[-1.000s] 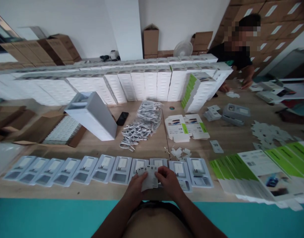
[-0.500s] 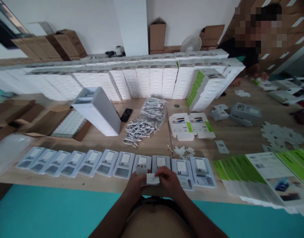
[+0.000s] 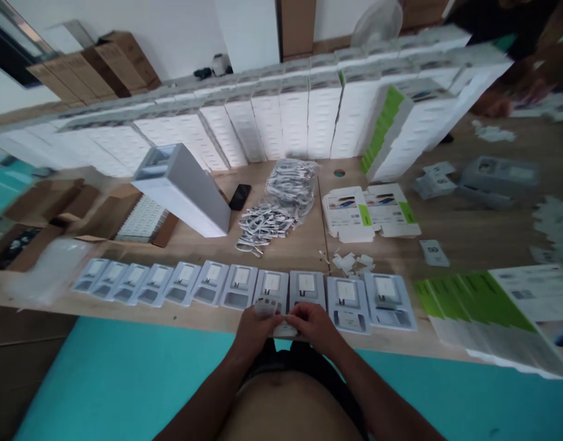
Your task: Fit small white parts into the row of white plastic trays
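Observation:
Low at the table's front edge, my left hand (image 3: 253, 332) is closed on a small printed card (image 3: 265, 305), which sticks up past the fingers. Between both hands is a small white paper piece (image 3: 285, 331); its exact kind is unclear. The fingertips of my right hand (image 3: 317, 326) pinch this piece at its upper edge. Right behind the hands runs a row of several pale plastic trays (image 3: 239, 300), each with a white block in its upper compartment. One tray (image 3: 348, 303) to the right also has a white card in its lower compartment.
Bundled white cables (image 3: 269, 217), a phone (image 3: 239, 196) and a tall stack of trays (image 3: 189, 190) lie farther back. Flat printed boxes (image 3: 350, 214) and green-white sleeves (image 3: 474, 306) are to the right. White boxes (image 3: 294, 119) form a wall behind. Another person's hand (image 3: 497, 107) shows at far right.
The view has shifted, so the table appears higher in the picture. My fingertips have come together over the white piece, covering more of it.

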The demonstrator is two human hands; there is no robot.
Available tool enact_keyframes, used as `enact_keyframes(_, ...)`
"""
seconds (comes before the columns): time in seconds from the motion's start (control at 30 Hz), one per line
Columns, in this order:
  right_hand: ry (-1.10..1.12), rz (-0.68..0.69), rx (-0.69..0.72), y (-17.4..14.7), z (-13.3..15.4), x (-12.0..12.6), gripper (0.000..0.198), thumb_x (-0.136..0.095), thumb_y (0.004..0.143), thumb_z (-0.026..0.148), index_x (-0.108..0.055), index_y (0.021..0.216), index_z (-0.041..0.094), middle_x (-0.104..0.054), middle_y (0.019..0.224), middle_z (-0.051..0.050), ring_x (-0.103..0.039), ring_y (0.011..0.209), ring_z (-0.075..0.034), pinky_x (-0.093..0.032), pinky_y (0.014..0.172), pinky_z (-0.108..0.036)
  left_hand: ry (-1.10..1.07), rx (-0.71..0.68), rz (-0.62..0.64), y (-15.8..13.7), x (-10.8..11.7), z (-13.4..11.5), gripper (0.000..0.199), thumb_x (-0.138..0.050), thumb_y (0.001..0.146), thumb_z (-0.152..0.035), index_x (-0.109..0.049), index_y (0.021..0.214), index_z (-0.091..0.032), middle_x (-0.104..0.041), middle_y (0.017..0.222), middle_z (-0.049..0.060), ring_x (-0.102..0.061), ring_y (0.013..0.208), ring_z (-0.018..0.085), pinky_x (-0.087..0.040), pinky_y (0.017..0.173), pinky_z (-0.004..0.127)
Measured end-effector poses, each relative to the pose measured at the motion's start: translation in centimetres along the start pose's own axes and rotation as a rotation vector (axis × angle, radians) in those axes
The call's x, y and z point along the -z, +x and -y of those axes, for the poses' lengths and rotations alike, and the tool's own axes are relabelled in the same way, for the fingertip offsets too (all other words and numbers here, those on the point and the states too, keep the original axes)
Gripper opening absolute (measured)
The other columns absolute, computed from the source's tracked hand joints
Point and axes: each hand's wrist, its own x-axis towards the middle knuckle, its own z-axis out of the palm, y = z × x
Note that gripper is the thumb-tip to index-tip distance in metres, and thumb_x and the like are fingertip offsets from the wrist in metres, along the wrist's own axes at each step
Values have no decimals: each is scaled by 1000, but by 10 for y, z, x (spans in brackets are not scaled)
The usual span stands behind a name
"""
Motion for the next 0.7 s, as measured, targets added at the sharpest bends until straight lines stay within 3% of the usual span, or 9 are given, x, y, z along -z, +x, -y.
enact_keyframes(0.17,133,125,-67,2,-9,-15,23,-66,76,39,-64,81,16,-60,61,3,-53,54,-10,-40,51,-21,11,-13,143,-7,23,7,24,-76,66,-35,-71,77,-14,-69,73,3,-62,72,19,-49,70,28)
enact_keyframes(0.33,163,86,-72,7,-5,-37,20,-67,73,35,-65,78,16,-63,62,2,-55,57,-10,-42,55,-22,6,-20,266,4,46,13,23,-75,68,-34,-73,80,-15,-70,74,3,-62,70,19,-49,68,28)
enact_keyframes(0.5,132,18,-102,19,-8,-84,16,-66,69,32,-62,73,17,-61,58,3,-54,55,-11,-41,55,-23,43,-66,329,20,85,24,19,-77,64,-29,-72,75,-15,-70,72,2,-61,69,18,-47,66,26)
enact_keyframes(0.57,4,-17,-93,28,-12,-100,13,-63,72,30,-63,73,17,-62,60,2,-56,57,-13,-42,57,-24,76,-63,319,24,107,28,15,-76,63,-27,-71,72,-15,-68,67,1,-60,66,17,-46,63,25)
enact_keyframes(0.63,-232,-179,-59,39,-16,-107,13,-59,76,29,-65,76,18,-66,67,0,-60,65,-15,-43,63,-26,61,-28,281,28,127,29,12,-73,66,-28,-69,69,-16,-64,59,0,-57,60,16,-44,59,24)
enact_keyframes(0.7,-534,-351,-68,51,-18,-107,15,-55,82,29,-67,83,19,-70,77,-2,-63,75,-17,-42,69,-27,-99,84,224,31,145,30,13,-67,72,-30,-69,73,-17,-64,59,1,-58,58,16,-45,58,25)
